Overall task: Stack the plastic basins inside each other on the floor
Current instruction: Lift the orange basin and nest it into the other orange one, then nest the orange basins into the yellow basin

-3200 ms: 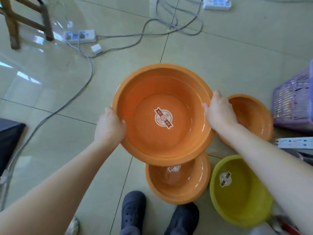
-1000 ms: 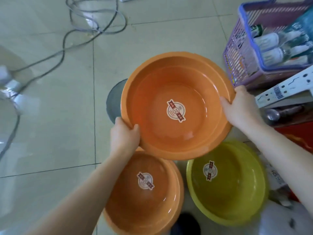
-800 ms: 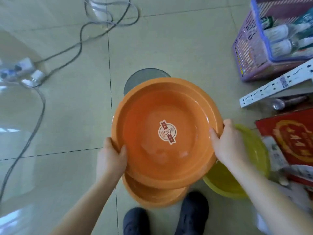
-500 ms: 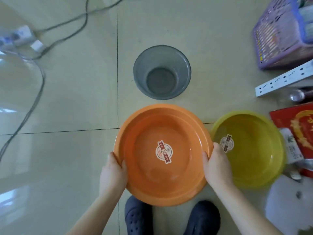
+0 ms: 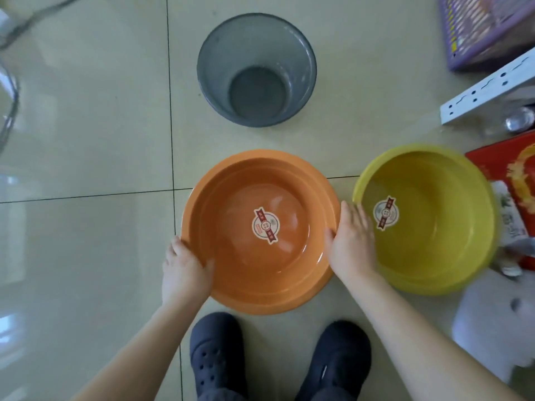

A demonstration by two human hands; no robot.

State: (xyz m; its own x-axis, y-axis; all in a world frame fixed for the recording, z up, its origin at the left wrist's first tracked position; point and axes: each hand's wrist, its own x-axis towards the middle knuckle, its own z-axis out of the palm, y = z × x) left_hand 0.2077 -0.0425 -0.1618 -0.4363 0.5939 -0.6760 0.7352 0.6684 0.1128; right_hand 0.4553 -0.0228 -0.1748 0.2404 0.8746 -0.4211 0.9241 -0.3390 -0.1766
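glossy beige floor tiles (image 5: pixel 86 125) with dark grout lines fill the view from above, reflecting pale window light along the left side. on the floor, just ahead of a pair of dark perforated clogs (image 5: pixel 217 354), sits the orange basin (image 5: pixel 260 180), mouth up, with a round red-and-white sticker (image 5: pixel 265 225) at the centre of its bottom. a stepped ridge runs round its inner wall below the rim, and whether that is a second basin nested under it cannot be told. the left hand (image 5: pixel 185 270) grasps the basin's near-left rim, thumb lying over the inside of the wall and fingers wrapped under the outer edge. the right hand (image 5: pixel 351 244) grasps the right rim, thumb inside the wall and the fingers laid flat down the outside, their tips near the neighbouring yellow basin (image 5: pixel 434 256). that yellow basin stands just beside the orange one to the right, also mouth up, carrying the same kind of sticker on its left inner wall; whether the two rims touch cannot be told. further ahead, apart from both basins, stands a grey mesh waste bin (image 5: pixel 256 39), upright. at the top right corner is a purple plastic basket (image 5: pixel 477 30), with a white perforated strip (image 5: pixel 486 91) lying below it and a red printed box (image 5: pixel 512 169) against the yellow basin's far right side. grey cable (image 5: pixel 11 91) curls at the left edge.
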